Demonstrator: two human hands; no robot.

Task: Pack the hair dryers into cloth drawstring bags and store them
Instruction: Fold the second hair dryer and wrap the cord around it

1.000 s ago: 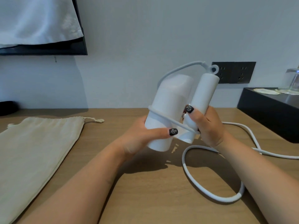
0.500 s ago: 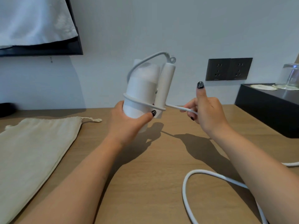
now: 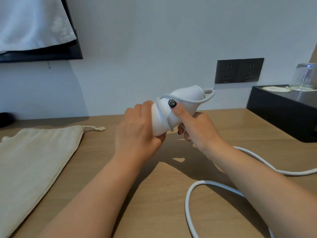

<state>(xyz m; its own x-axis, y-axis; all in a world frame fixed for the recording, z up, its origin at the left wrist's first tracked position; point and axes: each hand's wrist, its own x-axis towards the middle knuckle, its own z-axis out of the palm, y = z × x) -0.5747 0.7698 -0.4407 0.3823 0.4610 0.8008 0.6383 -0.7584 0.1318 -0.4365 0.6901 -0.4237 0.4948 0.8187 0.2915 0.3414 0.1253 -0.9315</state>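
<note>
A folded white plastic hair dryer [image 3: 178, 107] is held in the air above the light wooden table [image 3: 154, 194], tilted so that its upper end points up and to the right, toward the wall. The left hand [image 3: 137, 134] wraps around its lower end from the left, fingers curled under the body, back of the hand facing the camera. The right hand [image 3: 197, 129] grips it from the right: the thumb, with a dark painted nail, presses flat against the side of the body, and the other fingers are curled beneath, where the white power cord [image 3: 202, 182] comes out. Whether those fingers pinch the cord itself cannot be told.

A turn of the cord runs around the dryer's body and forms a small loop at its upper end. The rest of the cord trails behind the right forearm and lies on the table in a wide curve at the right.

A beige cloth drawstring bag [image 3: 34, 160] lies flat on the table at the left, well apart from the hands, its drawstring end toward the wall.

On the wall behind sits a black double socket panel [image 3: 239, 70]. To the right stands a black box-like stand [image 3: 283, 110] bearing an upturned clear glass [image 3: 306, 76].
</note>
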